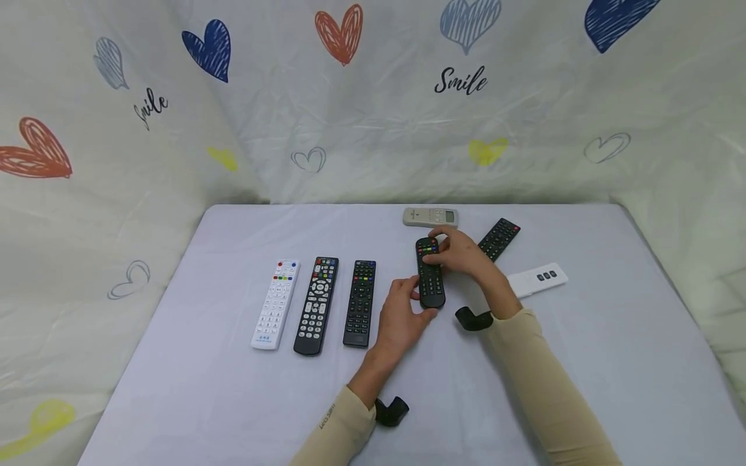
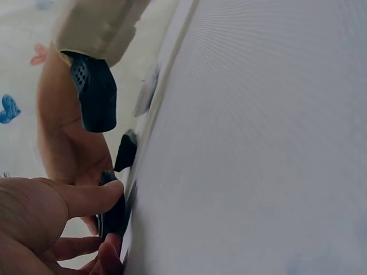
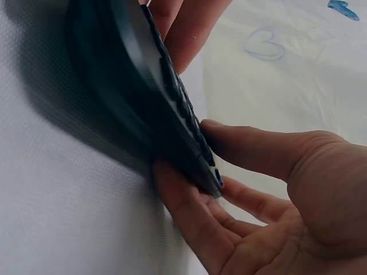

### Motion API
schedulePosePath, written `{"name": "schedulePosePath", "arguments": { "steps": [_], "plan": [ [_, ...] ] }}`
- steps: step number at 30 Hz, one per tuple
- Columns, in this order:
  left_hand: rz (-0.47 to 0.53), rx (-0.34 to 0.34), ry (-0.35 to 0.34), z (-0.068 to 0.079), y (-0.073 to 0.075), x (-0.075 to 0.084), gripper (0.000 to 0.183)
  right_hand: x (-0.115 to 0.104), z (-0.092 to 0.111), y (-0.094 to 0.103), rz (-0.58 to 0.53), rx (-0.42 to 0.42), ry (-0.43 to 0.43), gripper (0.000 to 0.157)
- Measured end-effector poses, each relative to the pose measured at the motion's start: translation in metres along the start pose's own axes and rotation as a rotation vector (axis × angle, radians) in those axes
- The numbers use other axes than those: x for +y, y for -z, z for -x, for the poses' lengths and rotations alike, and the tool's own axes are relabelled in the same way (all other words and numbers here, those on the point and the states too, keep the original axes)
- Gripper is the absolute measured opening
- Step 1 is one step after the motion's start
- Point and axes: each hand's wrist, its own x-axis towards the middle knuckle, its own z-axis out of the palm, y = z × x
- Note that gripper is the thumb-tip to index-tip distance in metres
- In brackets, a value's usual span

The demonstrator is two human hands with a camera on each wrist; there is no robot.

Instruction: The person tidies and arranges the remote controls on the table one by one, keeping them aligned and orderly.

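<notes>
A black remote control (image 1: pixel 432 288) with coloured keys near its far end is in both hands, slightly right of the table's middle. My right hand (image 1: pixel 464 254) pinches its far end, thumb across the keys and fingers behind, as the right wrist view shows with the remote's dark edge (image 3: pixel 172 123). At the near end, my left hand (image 1: pixel 401 318) grips the lower corner between thumb and fingers. In the right wrist view the remote tilts close over the cloth, its shadow beside it. Left of the hands, a slim black remote (image 1: pixel 360 304) lies nearest.
A larger black remote (image 1: pixel 316 307) and a white remote (image 1: pixel 276 305) lie in a row farther left. Behind the hands is a grey remote (image 1: pixel 424 217) with a small screen. To the right lie another black remote (image 1: pixel 502 235) and a white three-button remote (image 1: pixel 537 279), both partly covered by the right arm.
</notes>
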Motion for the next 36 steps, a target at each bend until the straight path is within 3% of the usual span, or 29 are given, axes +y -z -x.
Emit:
{"name": "schedulePosePath", "arguments": {
  "steps": [12, 18, 25, 36],
  "plan": [
    [0.044, -0.002, -0.070, 0.003, 0.006, -0.008, 0.071, 0.013, 0.003, -0.006, -0.232, 0.020, 0.021, 0.064],
    [0.086, -0.022, -0.068, 0.006, 0.011, -0.011, 0.074, 0.014, 0.009, -0.012, -0.312, 0.034, 0.036, 0.064],
    [0.162, -0.059, -0.058, 0.009, 0.015, -0.013, 0.076, 0.013, 0.014, -0.015, -0.320, 0.049, 0.050, 0.065],
    [0.170, -0.023, -0.078, 0.016, 0.017, -0.014, 0.074, 0.012, 0.020, -0.025, -0.351, 0.071, 0.050, 0.063]
  ]
}}
